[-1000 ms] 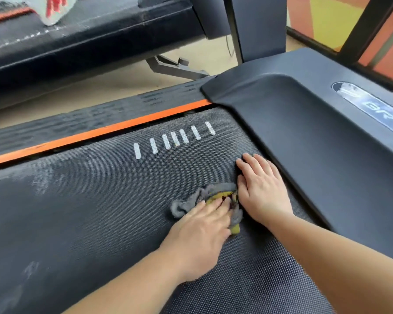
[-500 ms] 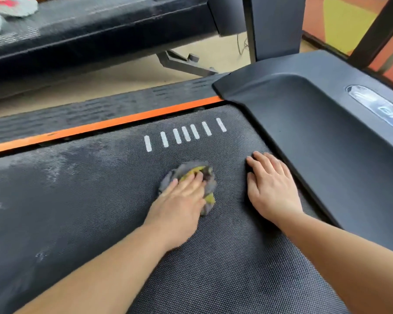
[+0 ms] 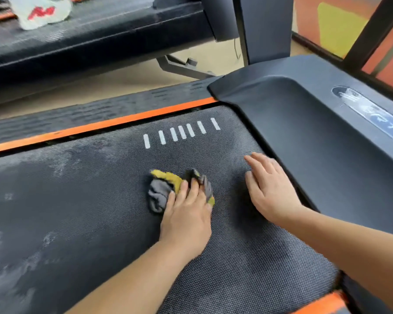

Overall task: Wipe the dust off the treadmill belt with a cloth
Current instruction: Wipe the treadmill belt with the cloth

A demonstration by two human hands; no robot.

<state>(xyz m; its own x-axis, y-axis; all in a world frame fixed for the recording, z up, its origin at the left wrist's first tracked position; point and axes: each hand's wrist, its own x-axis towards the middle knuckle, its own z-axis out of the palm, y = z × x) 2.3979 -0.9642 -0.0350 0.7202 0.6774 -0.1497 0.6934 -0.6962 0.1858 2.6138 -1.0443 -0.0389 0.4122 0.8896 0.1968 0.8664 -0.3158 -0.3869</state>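
The dark textured treadmill belt (image 3: 77, 211) fills the lower view, with pale dust smears toward its left side. A crumpled grey and yellow cloth (image 3: 162, 191) lies on the belt below a row of white stripes (image 3: 182, 132). My left hand (image 3: 186, 218) presses flat on the cloth, fingers spread over its right half. My right hand (image 3: 270, 189) rests palm down on the bare belt to the right, beside the black motor cover (image 3: 315, 137), with nothing in it.
An orange side strip (image 3: 100, 125) and a ribbed black foot rail (image 3: 89, 112) border the belt's far edge. A second treadmill (image 3: 89, 41) stands beyond, with a white bag (image 3: 41, 10) on it. A dark upright post (image 3: 266, 28) rises at the back.
My left hand has slid the cloth leftward across the belt, away from my right hand, then slightly back toward me. My right hand has stayed near the motor cover.
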